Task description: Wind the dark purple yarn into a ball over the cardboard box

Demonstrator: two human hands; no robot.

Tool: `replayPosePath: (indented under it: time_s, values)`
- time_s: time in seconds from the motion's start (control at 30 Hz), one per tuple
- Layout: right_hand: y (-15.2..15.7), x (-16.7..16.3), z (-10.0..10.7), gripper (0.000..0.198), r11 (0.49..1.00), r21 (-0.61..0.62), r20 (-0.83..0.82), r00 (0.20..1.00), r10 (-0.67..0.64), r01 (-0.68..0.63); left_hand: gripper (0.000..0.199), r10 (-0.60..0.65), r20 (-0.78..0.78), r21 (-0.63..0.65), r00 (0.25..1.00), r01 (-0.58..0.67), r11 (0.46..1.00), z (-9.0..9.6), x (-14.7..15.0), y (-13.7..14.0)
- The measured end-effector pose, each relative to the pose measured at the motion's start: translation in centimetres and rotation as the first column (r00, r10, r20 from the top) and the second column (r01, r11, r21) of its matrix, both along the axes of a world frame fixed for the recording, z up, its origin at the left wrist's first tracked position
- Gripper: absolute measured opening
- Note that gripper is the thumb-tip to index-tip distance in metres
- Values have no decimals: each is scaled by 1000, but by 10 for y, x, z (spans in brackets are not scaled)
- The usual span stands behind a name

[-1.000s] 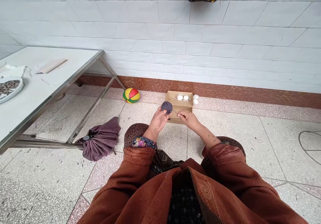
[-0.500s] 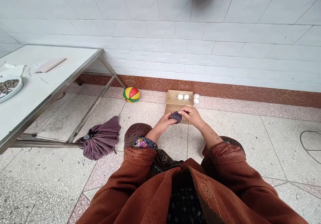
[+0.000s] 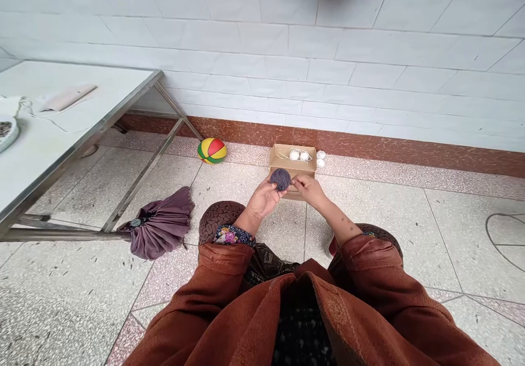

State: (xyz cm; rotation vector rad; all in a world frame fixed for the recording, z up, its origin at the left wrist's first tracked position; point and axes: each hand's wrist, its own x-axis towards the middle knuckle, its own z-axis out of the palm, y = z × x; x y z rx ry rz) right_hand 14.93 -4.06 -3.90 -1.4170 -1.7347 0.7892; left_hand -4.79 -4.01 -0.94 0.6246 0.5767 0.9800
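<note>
A dark purple-grey ball of yarn (image 3: 280,179) rests in the fingers of my left hand (image 3: 263,199), which is closed round its lower side. My right hand (image 3: 310,189) is beside the ball, its thumb and fingers pinched together at the ball's right edge. The strand in that pinch is too thin to make out clearly. Just beyond my hands lies an open cardboard box (image 3: 274,161) on the floor, partly hidden by them. Two white yarn balls (image 3: 299,155) lie in the box with loose ends, and small white balls (image 3: 320,158) sit to its right.
A white metal-framed table (image 3: 77,114) stands at the left, with a folded cloth (image 3: 69,97) and a dish (image 3: 7,132) on it. On the floor are a coloured ball (image 3: 212,151), a folded purple umbrella (image 3: 162,224) and a wire loop (image 3: 498,245). A tiled wall (image 3: 369,70) rises ahead.
My left hand has turned and lifted the yarn ball slightly up and left, showing more of it. My right fingers have shifted from its top to its right edge.
</note>
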Motion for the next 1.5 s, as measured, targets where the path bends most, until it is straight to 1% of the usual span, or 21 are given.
replayPosePath:
  time_s: [0.13,0.23,0.33,0.47,0.57,0.6,0.67,0.77,0.83,0.87,0.93,1.0,1.1,1.13,1.17,1.23,1.3,1.37,1.43,1.5]
  values:
    - [-8,-2,7,24,988,62,34,990,140,-141,42,106,-1,-33,994,-106,994,-1,-1,2]
    - [-14,0,13,26,972,106,49,978,204,-209,43,134,-32,-29,990,-135,990,-2,-1,2]
    - [-21,1,20,30,947,132,51,956,287,-292,47,169,-96,-9,981,-170,985,-6,-1,3]
    - [-33,-1,34,33,892,141,52,903,426,-429,58,237,-202,62,950,-229,971,-13,1,6]
    - [-36,-1,50,32,862,154,36,875,483,-482,64,279,-317,147,906,-244,959,-18,3,7]
    - [-34,0,56,31,866,160,21,879,477,-474,64,272,-354,173,895,-223,959,-19,4,6]
    - [-28,4,66,30,896,176,-22,909,417,-407,63,205,-411,204,888,-130,970,-20,5,5]
    - [-13,11,71,30,954,202,-85,966,242,-221,62,19,-439,199,898,76,977,-19,6,1]
    - [-4,14,66,31,975,202,-114,986,118,-93,63,-89,-408,190,909,180,965,-17,7,-2]
    - [-1,15,62,32,981,190,-122,990,64,-40,62,-127,-380,191,916,212,959,-15,8,-3]
    - [3,13,51,34,988,148,-128,992,-12,31,63,-164,-305,199,938,231,952,-11,8,-6]
    - [4,10,38,37,993,93,-134,989,-61,74,69,-167,-224,199,960,213,957,-5,9,-8]
    - [3,6,22,38,990,24,-122,983,-136,140,88,-180,-140,142,974,199,970,3,8,-10]
    - [3,5,18,38,987,12,-106,982,-156,158,90,-175,-126,122,977,190,974,4,7,-10]
    - [2,4,15,36,986,7,-84,982,-166,167,89,-157,-117,108,981,169,980,5,7,-9]
    - [0,2,10,32,988,13,-43,987,-155,156,78,-84,-108,94,991,94,991,3,7,-7]
    - [-3,0,7,28,994,32,-14,994,-109,109,66,11,-118,79,993,-2,997,-1,7,-3]
    - [-7,-3,7,26,998,51,9,999,-31,31,58,101,-160,72,982,-91,993,-6,7,1]
    - [-13,-6,9,25,995,62,37,997,72,-74,57,172,-224,88,959,-156,984,-10,7,5]
    - [-20,-9,15,24,977,68,62,978,199,-203,58,221,-280,130,934,-191,973,-14,7,6]
